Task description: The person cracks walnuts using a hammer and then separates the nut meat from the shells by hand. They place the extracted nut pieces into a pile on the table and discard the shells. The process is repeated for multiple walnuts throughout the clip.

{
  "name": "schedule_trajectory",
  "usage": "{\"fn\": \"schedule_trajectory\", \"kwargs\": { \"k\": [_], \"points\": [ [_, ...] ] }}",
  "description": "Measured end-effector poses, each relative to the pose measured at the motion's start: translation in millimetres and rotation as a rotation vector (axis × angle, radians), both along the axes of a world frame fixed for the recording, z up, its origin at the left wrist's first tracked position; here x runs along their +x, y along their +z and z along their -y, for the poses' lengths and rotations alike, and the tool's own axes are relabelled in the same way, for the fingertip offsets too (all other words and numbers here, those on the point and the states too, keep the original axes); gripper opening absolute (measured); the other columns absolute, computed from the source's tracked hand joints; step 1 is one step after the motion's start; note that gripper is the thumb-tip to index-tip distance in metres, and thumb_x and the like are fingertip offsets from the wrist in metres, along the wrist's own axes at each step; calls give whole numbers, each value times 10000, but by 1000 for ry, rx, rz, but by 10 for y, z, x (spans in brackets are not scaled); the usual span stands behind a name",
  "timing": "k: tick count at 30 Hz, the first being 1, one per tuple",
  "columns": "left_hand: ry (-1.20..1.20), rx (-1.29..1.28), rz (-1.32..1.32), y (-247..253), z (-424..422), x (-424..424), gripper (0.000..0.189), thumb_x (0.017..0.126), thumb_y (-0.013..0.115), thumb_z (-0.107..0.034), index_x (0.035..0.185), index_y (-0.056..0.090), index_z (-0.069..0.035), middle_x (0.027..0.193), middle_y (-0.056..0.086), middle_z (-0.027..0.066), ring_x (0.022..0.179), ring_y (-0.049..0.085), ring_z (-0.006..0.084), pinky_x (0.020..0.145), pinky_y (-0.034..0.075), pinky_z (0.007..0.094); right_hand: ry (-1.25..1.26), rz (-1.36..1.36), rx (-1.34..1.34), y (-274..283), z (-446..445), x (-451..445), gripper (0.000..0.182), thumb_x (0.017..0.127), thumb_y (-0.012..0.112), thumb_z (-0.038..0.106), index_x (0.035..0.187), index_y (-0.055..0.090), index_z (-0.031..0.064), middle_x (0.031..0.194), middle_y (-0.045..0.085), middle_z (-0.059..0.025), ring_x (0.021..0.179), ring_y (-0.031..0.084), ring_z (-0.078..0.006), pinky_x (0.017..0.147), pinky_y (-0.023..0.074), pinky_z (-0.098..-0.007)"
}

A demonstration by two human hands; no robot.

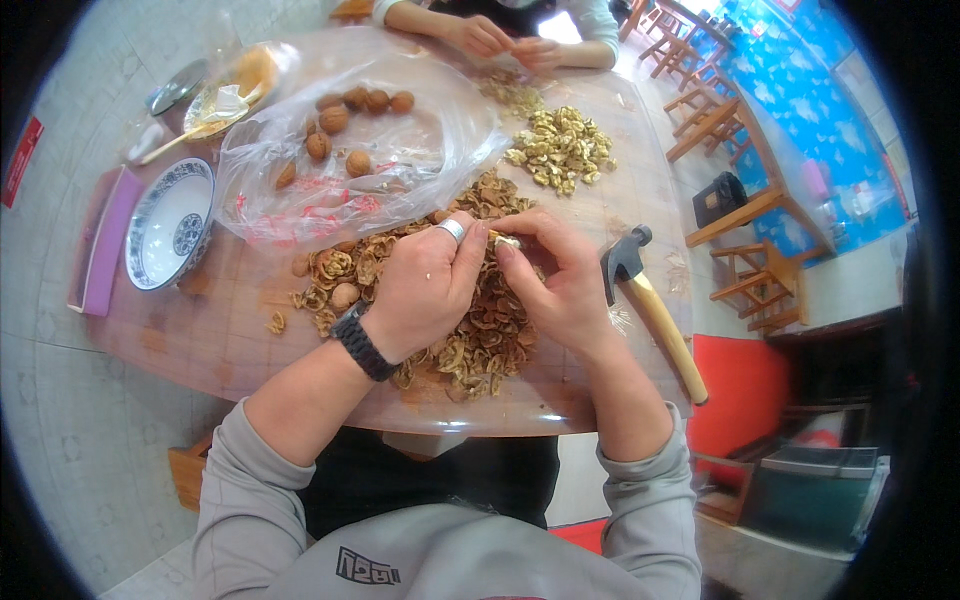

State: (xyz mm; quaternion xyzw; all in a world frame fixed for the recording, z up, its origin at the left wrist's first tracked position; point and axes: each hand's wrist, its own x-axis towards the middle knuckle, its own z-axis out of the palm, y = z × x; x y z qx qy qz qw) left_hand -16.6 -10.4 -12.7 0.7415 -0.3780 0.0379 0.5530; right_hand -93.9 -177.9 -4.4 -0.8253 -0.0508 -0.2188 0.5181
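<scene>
Over a heap of broken walnut shells (487, 330), my two hands meet at the fingertips around a small walnut piece (508, 241) with pale kernel showing. My right hand (559, 281) pinches it between thumb and fingers. My left hand (427, 281), wearing a ring and a dark wristwatch (364, 341), is curled with its thumb against the piece's left side; what its palm holds is hidden. Just beyond, a pile of pale walnut kernels (562, 150) lies on the table. Several whole walnuts (334, 120) rest on a clear plastic bag (450, 142).
A claw hammer (660, 322) with a wooden handle lies right of my right hand. To the left are a blue-and-white bowl (154, 240), a purple box (109, 240) and a used dish (199, 120). Across the table (247, 352), another person's hands (510, 45) work near a smaller heap.
</scene>
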Motion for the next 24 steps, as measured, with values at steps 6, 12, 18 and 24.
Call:
{"fn": "schedule_trajectory", "kwargs": {
  "k": [6, 12, 18, 24],
  "points": [
    [-25, -11, 1, -65, 34, 9, 177, 1051, 614, -162, 966, 652, -11, 795, 649, 217, 748, 655, 414, 634, 508, 454, 5, -1, 146, -114, 20, 47, 208, 964, 707, 63, 1165, 739, 19, 973, 657, -63, 778, 604, -144, 725, 506, -283],
    [2, 33, 249, -27, 12, 33, 113, 1011, 661, -119, 977, 679, -13, 880, 686, 173, 772, 679, 381, 659, 544, 445, 41, -70, -121, 107, 120, -41, 203, 971, 719, 92, 1161, 741, 25, 958, 651, -80, 787, 613, -166, 734, 515, -310],
    [-13, 62, 260, -22, 30, -24, 114, 1004, 666, -119, 983, 679, -8, 877, 680, 178, 756, 673, 388, 647, 543, 440, -65, -179, 148, -35, 123, -17, 225, 1009, 684, 137, 1167, 676, -24, 906, 684, -91, 803, 641, -175, 739, 524, -328],
    [-7, 17, -24, -63, -4, 42, 257, 1058, 633, -261, 1032, 694, -13, 807, 664, 95, 667, 638, 241, 603, 495, 335, -308, -247, 341, -21, 420, 213, 305, 1037, 662, 155, 1264, 656, -48, 936, 723, -75, 804, 663, -132, 698, 539, -283]
  ]
}}
